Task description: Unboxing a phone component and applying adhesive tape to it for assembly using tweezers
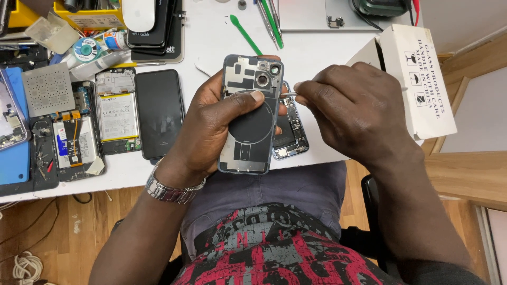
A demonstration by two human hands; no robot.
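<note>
My left hand (211, 124) grips a phone back panel (252, 132), inner side up, with a dark round coil pad and camera cut-outs near its top. The thumb presses across its middle. My right hand (351, 108) pinches a thin metal tool (288, 94) whose tip touches the panel's right edge. Beneath the panel, partly hidden, the opened phone body (293, 134) lies on the white table (317, 58) with its inner parts showing.
Left of my hands lie a black phone (159, 112), two opened phones with batteries (117, 113), a metal stencil (48, 88) and a blue mat (13, 158). A green pry tool (245, 34) and tweezers lie at the back. A white cardboard box (417, 79) stands right.
</note>
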